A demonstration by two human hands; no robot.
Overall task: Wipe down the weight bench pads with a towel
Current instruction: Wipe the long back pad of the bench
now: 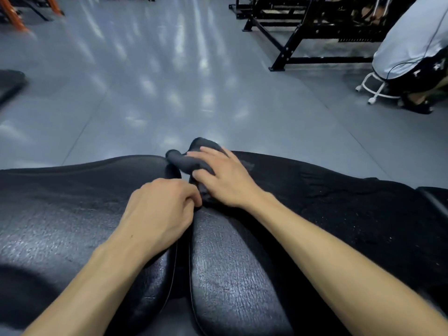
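Two black textured bench pads fill the lower half of the head view: a left pad (60, 214) and a right pad (339, 214), with a narrow gap between them. A dark grey towel (184, 160) lies bunched at the far end of the gap. My right hand (223, 178) lies on the towel, its fingers spread over it and pressing it onto the right pad's far edge. My left hand (162, 209) rests at the gap with its fingers curled; its fingertips pinch the towel's near end.
Grey glossy floor (169, 81) stretches beyond the bench. A black machine frame (286, 52) stands at the back right. A person (412, 44) sits on a white wheeled stool (378, 90) at the far right. Orange rack legs (14, 18) stand far left.
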